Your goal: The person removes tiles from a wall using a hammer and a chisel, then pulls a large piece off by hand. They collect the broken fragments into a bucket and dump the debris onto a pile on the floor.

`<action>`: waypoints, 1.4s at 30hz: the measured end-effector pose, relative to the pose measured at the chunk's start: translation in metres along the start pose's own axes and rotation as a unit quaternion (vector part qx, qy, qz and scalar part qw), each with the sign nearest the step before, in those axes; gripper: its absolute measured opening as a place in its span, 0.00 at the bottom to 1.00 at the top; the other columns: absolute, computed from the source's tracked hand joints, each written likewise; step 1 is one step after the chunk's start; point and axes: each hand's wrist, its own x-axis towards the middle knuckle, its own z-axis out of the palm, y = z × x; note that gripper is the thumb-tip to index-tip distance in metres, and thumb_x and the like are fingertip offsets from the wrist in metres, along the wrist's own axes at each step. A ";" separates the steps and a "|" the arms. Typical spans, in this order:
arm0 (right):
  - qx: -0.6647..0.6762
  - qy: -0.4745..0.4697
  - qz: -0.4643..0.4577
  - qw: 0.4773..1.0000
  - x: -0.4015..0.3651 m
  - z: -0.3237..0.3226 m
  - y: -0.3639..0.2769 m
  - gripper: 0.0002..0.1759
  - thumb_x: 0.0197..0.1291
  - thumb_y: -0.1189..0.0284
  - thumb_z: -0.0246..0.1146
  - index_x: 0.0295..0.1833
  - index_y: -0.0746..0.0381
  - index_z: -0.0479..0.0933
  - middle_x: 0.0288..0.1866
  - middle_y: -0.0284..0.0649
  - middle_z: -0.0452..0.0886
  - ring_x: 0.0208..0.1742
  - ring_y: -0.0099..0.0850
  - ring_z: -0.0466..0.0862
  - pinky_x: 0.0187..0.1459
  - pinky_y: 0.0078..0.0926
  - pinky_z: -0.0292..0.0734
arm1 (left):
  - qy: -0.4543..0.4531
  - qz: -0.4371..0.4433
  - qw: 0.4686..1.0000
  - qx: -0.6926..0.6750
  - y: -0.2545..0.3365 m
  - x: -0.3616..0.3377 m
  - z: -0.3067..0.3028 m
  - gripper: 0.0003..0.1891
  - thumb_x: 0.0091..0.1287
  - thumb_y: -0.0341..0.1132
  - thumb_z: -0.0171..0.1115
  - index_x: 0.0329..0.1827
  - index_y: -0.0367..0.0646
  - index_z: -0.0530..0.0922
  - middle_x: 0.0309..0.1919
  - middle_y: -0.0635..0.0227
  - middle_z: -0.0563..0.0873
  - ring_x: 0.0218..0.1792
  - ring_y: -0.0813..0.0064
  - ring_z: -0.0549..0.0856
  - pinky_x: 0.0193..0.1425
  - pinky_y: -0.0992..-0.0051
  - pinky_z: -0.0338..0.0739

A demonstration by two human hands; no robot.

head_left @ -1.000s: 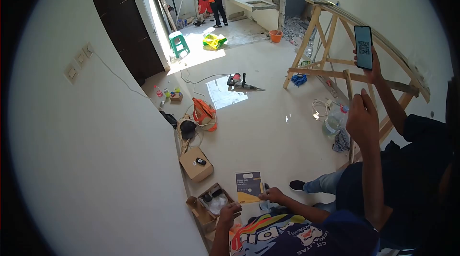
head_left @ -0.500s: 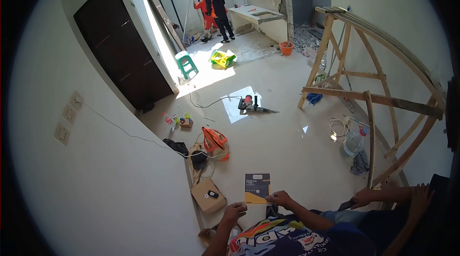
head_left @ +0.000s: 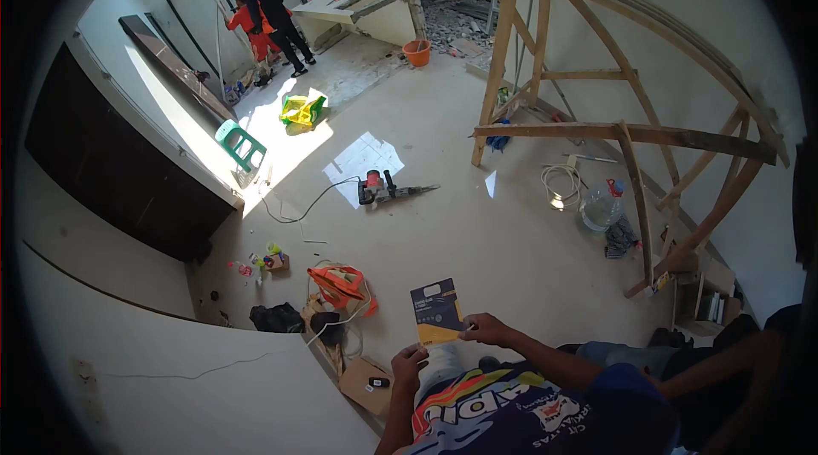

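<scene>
Grey and yellow, the packet (head_left: 436, 310) is held up above the floor (head_left: 460, 242), its lower right corner pinched in the nearly closed right hand (head_left: 484, 330). The left hand (head_left: 409, 363) is curled, fingertips together beside the lower left corner, though whether they grip it I cannot tell; the box (head_left: 360, 376) and orange bag (head_left: 342, 287) lie to its left.

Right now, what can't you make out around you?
Head view, card: its smallest print is too small.
Head view, left hand: curled fingers hide whether it holds anything.
Head view, orange bag: fabric folds hide its contents.
Head view, worker in black: their back hides what their hands do.
</scene>
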 end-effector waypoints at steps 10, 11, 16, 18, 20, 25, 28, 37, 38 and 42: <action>-0.094 0.166 -0.005 0.982 0.131 -0.041 -0.079 0.21 0.55 0.56 0.72 0.35 0.66 0.78 0.29 0.44 0.80 0.31 0.33 0.79 0.36 0.33 0.74 | -0.074 0.005 0.983 0.165 0.164 0.175 0.021 0.14 0.61 0.31 0.68 0.47 0.33 0.83 0.32 0.66 0.86 0.32 0.76 0.84 0.36 0.76 0.79; -0.098 0.177 -0.001 0.979 0.140 -0.048 -0.093 0.21 0.55 0.56 0.72 0.34 0.66 0.78 0.28 0.44 0.79 0.31 0.33 0.79 0.36 0.33 0.74 | -0.083 0.008 0.982 0.167 0.179 0.188 0.028 0.14 0.61 0.31 0.68 0.47 0.33 0.83 0.32 0.66 0.85 0.31 0.76 0.84 0.35 0.76 0.79; -0.089 0.272 -0.001 0.958 0.175 -0.086 -0.124 0.19 0.55 0.58 0.70 0.32 0.66 0.79 0.30 0.48 0.81 0.31 0.40 0.82 0.36 0.37 0.75 | -0.125 0.018 0.979 0.161 0.236 0.238 0.077 0.13 0.61 0.28 0.68 0.46 0.30 0.82 0.28 0.67 0.83 0.24 0.79 0.79 0.27 0.79 0.75; -0.092 0.291 -0.004 0.952 0.183 -0.103 -0.127 0.20 0.55 0.58 0.70 0.32 0.66 0.79 0.29 0.48 0.81 0.31 0.40 0.81 0.35 0.37 0.74 | -0.134 0.013 0.978 0.157 0.247 0.255 0.100 0.13 0.60 0.27 0.67 0.46 0.29 0.82 0.27 0.68 0.82 0.21 0.80 0.78 0.24 0.80 0.72; -0.113 0.308 -0.008 0.945 0.188 -0.131 -0.134 0.20 0.56 0.58 0.69 0.32 0.66 0.79 0.29 0.47 0.81 0.30 0.40 0.81 0.35 0.38 0.74 | -0.140 0.020 0.978 0.154 0.257 0.277 0.129 0.12 0.60 0.26 0.67 0.45 0.29 0.82 0.26 0.68 0.82 0.19 0.81 0.76 0.22 0.80 0.70; -0.065 0.377 -0.034 0.923 0.193 -0.209 -0.141 0.18 0.59 0.60 0.70 0.37 0.67 0.79 0.30 0.46 0.82 0.31 0.34 0.83 0.36 0.33 0.76 | -0.170 0.030 0.970 0.174 0.290 0.307 0.222 0.12 0.61 0.27 0.68 0.46 0.30 0.82 0.26 0.69 0.81 0.19 0.82 0.75 0.22 0.79 0.70; -0.004 0.443 -0.064 0.894 0.184 -0.274 -0.153 0.16 0.61 0.63 0.68 0.38 0.67 0.79 0.31 0.43 0.83 0.31 0.28 0.82 0.37 0.30 0.77 | -0.238 0.078 0.958 0.141 0.311 0.313 0.287 0.16 0.63 0.30 0.69 0.51 0.30 0.80 0.31 0.67 0.83 0.25 0.79 0.79 0.30 0.78 0.76; 0.218 0.596 -0.295 0.714 0.133 -0.567 -0.299 0.13 0.71 0.64 0.60 0.40 0.64 0.77 0.33 0.32 0.80 0.32 0.18 0.80 0.35 0.21 0.76 | -0.304 0.147 0.884 0.322 0.389 0.361 0.408 0.29 0.66 0.43 0.68 0.63 0.32 0.75 0.49 0.57 0.86 0.47 0.66 0.86 0.53 0.67 0.81; 0.221 0.610 -0.304 0.697 0.128 -0.599 -0.322 0.13 0.71 0.63 0.60 0.41 0.64 0.78 0.32 0.32 0.80 0.31 0.19 0.81 0.32 0.20 0.76 | -0.288 0.195 0.848 0.401 0.377 0.390 0.398 0.28 0.65 0.44 0.68 0.61 0.33 0.76 0.49 0.55 0.86 0.47 0.64 0.87 0.54 0.67 0.81; 0.216 0.656 -0.335 0.641 0.123 -0.696 -0.400 0.15 0.70 0.60 0.61 0.43 0.63 0.77 0.31 0.34 0.81 0.27 0.22 0.82 0.24 0.20 0.74 | -0.224 0.224 0.749 0.582 0.341 0.475 0.330 0.27 0.61 0.48 0.69 0.56 0.35 0.82 0.48 0.52 0.88 0.50 0.60 0.87 0.57 0.68 0.79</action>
